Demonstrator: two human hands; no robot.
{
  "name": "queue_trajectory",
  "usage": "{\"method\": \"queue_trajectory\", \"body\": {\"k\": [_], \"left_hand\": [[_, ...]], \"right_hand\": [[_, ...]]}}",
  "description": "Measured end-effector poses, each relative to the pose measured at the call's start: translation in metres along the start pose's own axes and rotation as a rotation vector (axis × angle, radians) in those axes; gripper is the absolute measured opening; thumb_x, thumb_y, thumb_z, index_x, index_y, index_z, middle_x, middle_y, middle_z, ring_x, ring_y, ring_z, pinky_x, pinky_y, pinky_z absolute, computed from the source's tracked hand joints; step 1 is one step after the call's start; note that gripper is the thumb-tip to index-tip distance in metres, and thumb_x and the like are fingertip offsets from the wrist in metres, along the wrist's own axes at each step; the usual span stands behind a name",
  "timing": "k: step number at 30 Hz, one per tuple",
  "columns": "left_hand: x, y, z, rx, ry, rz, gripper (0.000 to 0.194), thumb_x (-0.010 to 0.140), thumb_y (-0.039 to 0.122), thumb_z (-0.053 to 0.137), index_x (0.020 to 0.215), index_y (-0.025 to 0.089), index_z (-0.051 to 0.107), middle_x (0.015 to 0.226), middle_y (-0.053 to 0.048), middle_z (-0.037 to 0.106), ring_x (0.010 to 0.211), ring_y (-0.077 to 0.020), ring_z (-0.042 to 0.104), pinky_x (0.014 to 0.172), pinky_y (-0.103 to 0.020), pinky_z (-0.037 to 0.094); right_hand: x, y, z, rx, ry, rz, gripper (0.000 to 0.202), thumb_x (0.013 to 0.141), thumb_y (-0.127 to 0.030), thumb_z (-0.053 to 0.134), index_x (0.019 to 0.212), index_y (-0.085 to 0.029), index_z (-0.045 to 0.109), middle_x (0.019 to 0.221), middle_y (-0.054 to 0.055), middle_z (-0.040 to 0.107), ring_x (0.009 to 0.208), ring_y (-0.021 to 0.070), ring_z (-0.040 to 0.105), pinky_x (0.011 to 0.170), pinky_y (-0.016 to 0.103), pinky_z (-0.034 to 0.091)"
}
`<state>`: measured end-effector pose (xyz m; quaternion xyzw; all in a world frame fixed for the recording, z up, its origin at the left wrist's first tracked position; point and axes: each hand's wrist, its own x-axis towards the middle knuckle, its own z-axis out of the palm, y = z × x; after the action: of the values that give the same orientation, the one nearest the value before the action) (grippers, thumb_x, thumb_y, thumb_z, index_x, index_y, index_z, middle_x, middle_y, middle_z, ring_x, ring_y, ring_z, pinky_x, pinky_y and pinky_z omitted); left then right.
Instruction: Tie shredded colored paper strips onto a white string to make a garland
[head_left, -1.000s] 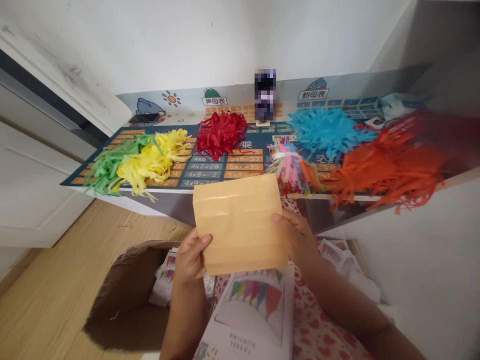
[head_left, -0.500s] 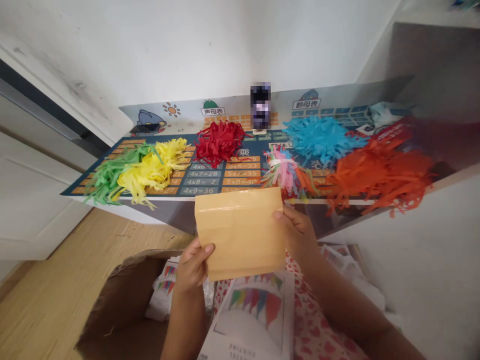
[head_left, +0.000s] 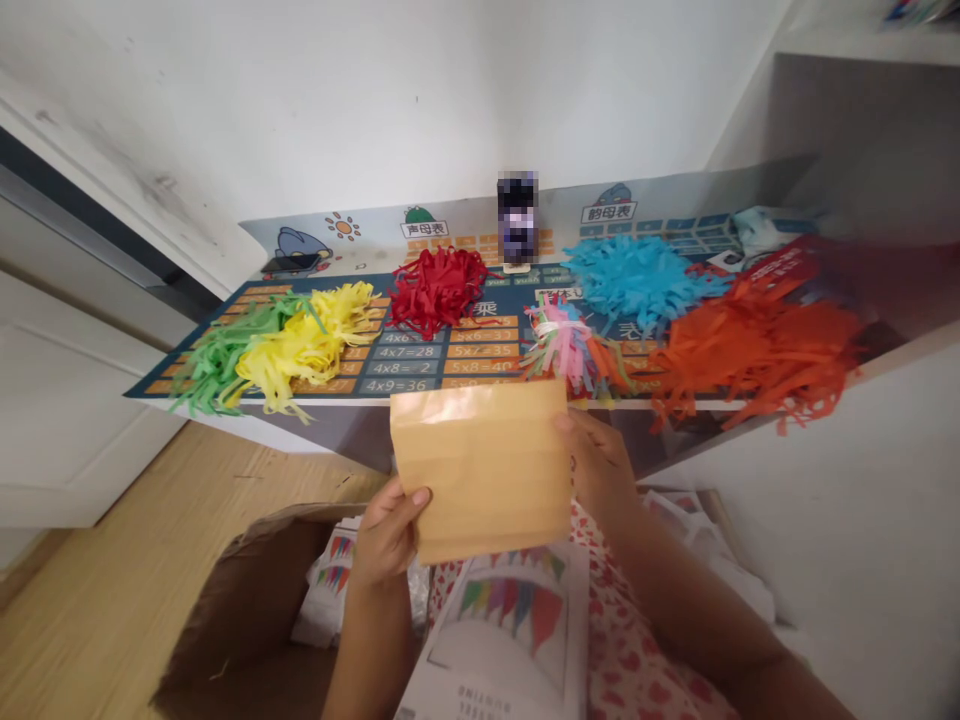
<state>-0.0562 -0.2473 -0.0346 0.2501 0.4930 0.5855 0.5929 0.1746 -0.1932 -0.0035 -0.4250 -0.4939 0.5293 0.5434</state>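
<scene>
A yellow-brown paper envelope (head_left: pixel 487 480) is held up in front of the table's front edge, its top strip shiny. My left hand (head_left: pixel 390 530) grips its lower left side, thumb on the near face. At the upper right edge, my right hand (head_left: pixel 600 460) pinches it with the thumb in front and the other fingers behind. Below the envelope, a white printed packet (head_left: pixel 502 630) with a picture of coloured tassels lies on my lap. Beyond the envelope, a tied bundle of multicoloured paper strips (head_left: pixel 566 345) rests near the table edge.
On the table mat (head_left: pixel 405 368) lie tassel piles: green (head_left: pixel 214 360), yellow (head_left: pixel 307 345), red (head_left: pixel 439 288), blue (head_left: pixel 637 280) and orange (head_left: pixel 757 350). A phone (head_left: pixel 292 262) lies at the back left. Below left, a cardboard box (head_left: pixel 217 600) contains printed packets; more packets (head_left: pixel 705 550) lie at lower right.
The envelope has barely moved, its top strip tilting slightly and catching more light. Both hands keep their hold; the right hand's fingers have shifted slightly. The camera view has moved a little.
</scene>
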Motion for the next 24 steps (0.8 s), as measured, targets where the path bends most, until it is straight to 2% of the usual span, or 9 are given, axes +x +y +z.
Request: {"method": "queue_trajectory", "body": {"k": [3,6,10,14,16,18,24], "left_hand": [[0.005,0.007,0.007,-0.082,0.098,0.083,0.039,0.056,0.033,0.088,0.090,0.019,0.075,0.083,-0.005,0.079,0.074,-0.0244,0.074,0.071,-0.034,0.060],[0.012,0.014,0.009,-0.146,0.196,0.143,0.038,0.056,0.027,0.087,0.092,0.019,0.074,0.085,-0.003,0.079,0.070,-0.0203,0.074,0.068,-0.029,0.060],[0.017,0.022,0.005,-0.179,0.224,0.159,0.041,0.058,0.023,0.085,0.096,0.017,0.073,0.087,-0.003,0.079,0.068,-0.0186,0.073,0.067,-0.027,0.060],[0.019,0.027,0.003,-0.178,0.233,0.231,0.040,0.059,0.023,0.085,0.097,0.017,0.074,0.088,-0.004,0.079,0.070,-0.0185,0.073,0.071,-0.027,0.060],[0.019,0.028,0.002,-0.172,0.244,0.277,0.038,0.060,0.023,0.085,0.096,0.018,0.074,0.090,-0.003,0.079,0.074,-0.0190,0.074,0.073,-0.027,0.060],[0.020,0.029,-0.001,-0.160,0.252,0.307,0.036,0.061,0.024,0.084,0.096,0.018,0.074,0.091,-0.003,0.079,0.078,-0.0197,0.074,0.076,-0.028,0.059],[0.026,0.028,-0.011,-0.145,0.299,0.382,0.038,0.064,0.023,0.082,0.100,0.018,0.073,0.094,-0.005,0.078,0.087,-0.0212,0.074,0.082,-0.028,0.057]], "right_hand": [[-0.002,0.008,-0.005,0.000,-0.193,0.040,0.037,0.087,-0.053,0.056,0.096,-0.020,0.070,0.082,0.004,0.069,0.076,0.0196,0.063,0.068,0.028,0.049],[-0.006,0.020,-0.011,-0.027,-0.405,0.131,0.031,0.088,-0.043,0.058,0.106,-0.019,0.067,0.093,0.005,0.072,0.085,0.0202,0.065,0.079,0.031,0.050],[-0.008,0.032,-0.014,-0.111,-0.536,0.179,0.028,0.086,-0.034,0.060,0.107,-0.018,0.068,0.096,0.006,0.073,0.089,0.0218,0.066,0.084,0.035,0.050],[-0.006,0.035,-0.011,-0.152,-0.539,0.265,0.025,0.088,-0.039,0.057,0.094,-0.018,0.070,0.083,0.002,0.071,0.075,0.0187,0.065,0.071,0.029,0.050],[-0.006,0.037,-0.010,-0.168,-0.506,0.301,0.027,0.088,-0.042,0.057,0.085,-0.018,0.068,0.072,0.000,0.068,0.065,0.0154,0.060,0.061,0.025,0.047],[-0.007,0.039,-0.009,-0.167,-0.489,0.312,0.029,0.087,-0.044,0.058,0.080,-0.018,0.067,0.069,-0.001,0.065,0.061,0.0131,0.056,0.057,0.023,0.043],[-0.012,0.049,-0.008,-0.062,-0.533,0.415,0.034,0.084,-0.048,0.062,0.087,-0.015,0.070,0.073,0.001,0.068,0.061,0.0131,0.059,0.057,0.023,0.045]]}}
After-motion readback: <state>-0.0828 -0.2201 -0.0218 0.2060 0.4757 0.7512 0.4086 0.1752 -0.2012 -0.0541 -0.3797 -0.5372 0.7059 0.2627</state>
